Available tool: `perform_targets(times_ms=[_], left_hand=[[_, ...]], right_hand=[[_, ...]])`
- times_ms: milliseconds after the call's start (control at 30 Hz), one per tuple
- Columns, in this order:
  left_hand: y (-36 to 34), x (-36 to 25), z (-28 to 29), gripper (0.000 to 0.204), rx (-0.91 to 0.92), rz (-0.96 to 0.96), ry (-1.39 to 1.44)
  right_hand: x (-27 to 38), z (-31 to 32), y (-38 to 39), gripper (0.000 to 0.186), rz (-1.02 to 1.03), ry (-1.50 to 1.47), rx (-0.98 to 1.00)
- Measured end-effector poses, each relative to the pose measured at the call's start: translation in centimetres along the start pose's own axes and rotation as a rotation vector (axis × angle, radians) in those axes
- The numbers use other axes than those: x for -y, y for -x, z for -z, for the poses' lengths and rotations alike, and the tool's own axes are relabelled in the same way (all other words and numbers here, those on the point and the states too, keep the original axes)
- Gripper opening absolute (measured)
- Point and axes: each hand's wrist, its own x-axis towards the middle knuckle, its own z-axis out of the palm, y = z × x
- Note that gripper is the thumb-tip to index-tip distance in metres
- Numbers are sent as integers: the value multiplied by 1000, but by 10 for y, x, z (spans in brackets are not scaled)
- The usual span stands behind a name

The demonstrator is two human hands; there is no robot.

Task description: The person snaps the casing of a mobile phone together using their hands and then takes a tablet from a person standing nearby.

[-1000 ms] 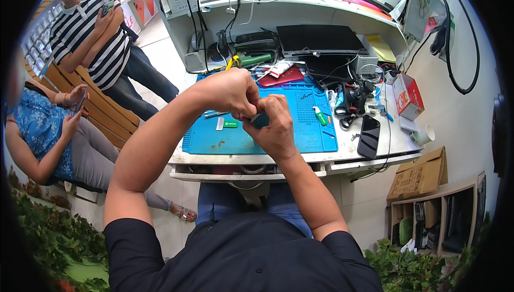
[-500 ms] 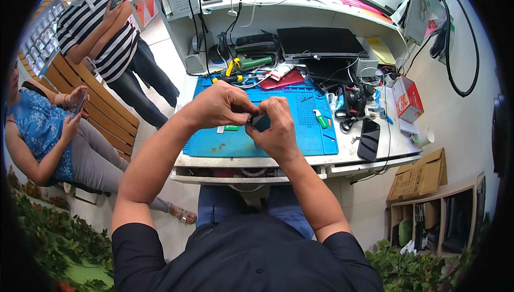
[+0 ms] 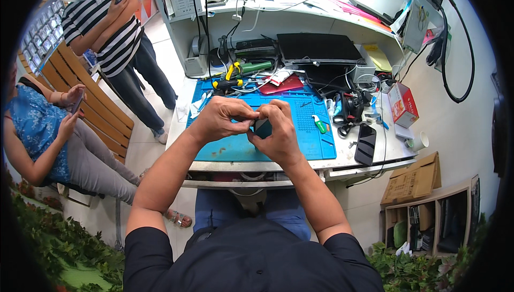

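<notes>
Above the blue work mat (image 3: 230, 150), my two hands meet. My right hand (image 3: 279, 134) is closed round a dark, flat, shiny thing (image 3: 262, 127). Fingers cover most of it, so its kind does not show. My left hand (image 3: 224, 120) is closed too, thumb and forefinger pinched at the left edge of the same thing. A green-and-white small tool (image 3: 319, 124) lies on the mat to the right of my hands. Farther right, a black smartphone (image 3: 365, 144) rests on the white desk.
Behind the mat lie yellow-and-black pliers (image 3: 227, 84), a red pouch (image 3: 282, 84) and a dark flat screen (image 3: 320, 49). Black scissors (image 3: 345, 129), a red-and-white box (image 3: 402, 104) and a white cup (image 3: 419, 142) stand right. Two people with phones are at the left.
The view has shifted slightly. My left hand has come down a little, its fingers still at the dark thing. My right hand keeps its grip.
</notes>
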Motion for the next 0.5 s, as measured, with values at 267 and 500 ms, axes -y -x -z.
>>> perform_targets(times_ms=[267,500], left_hand=[[4,-1,-9,23,-49,74,37],[7,1,-16,18,-116,77,91]], right_hand=[[-3,1,2,49,5,9,-2],[-4,0,2,51,22,23,-5]])
